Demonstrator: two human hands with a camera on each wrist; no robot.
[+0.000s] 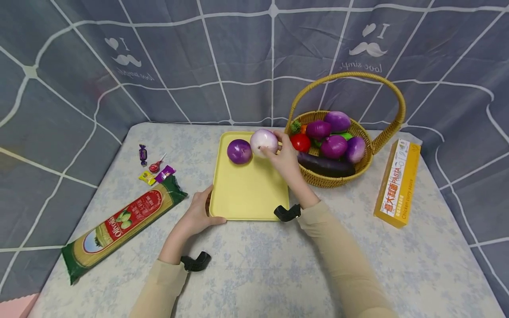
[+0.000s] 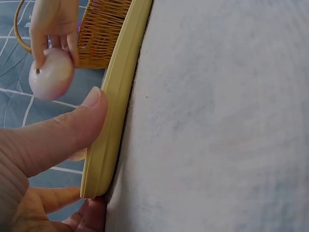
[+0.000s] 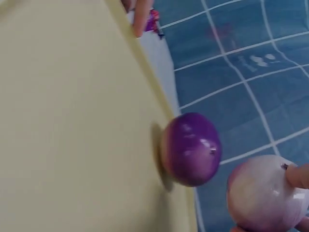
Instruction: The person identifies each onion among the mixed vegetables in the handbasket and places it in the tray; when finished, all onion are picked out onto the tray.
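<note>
**Desk:** What have you got at the yellow tray?

**Me:** My right hand [image 1: 284,159] has its fingers curled round a pale pink-white round onion [image 1: 264,142], holding it at the far end of the flat yellow plastic tray [image 1: 250,190], just above centre of the head view. The right wrist view shows it close beside the dark purple round onion [image 1: 239,151], which already sits on the tray near its far rim. I cannot tell whether the pale one touches the tray yet.

**Desk:** And the other hand?

**Me:** My left hand [image 1: 197,215] grips the tray's near left corner, with the thumb [image 2: 72,126] pressed along the rim in the left wrist view.

**Desk:** How far along would you say?

**Me:** As I judge it, one onion is across and a second is nearly set down. In the woven wicker basket with the arched handle [image 1: 359,170], right of centre, four purple onions remain, along with a red tomato [image 1: 300,142] and a long dark aubergine [image 1: 326,164], so more than half looks undone.

**Desk:** Anything else on the table?

**Me:** A green spaghetti packet [image 1: 121,225] at lower left, wrapped sweets [image 1: 153,168] above it and a yellow pasta box [image 1: 397,183] at right, all apart from my hands.
</note>
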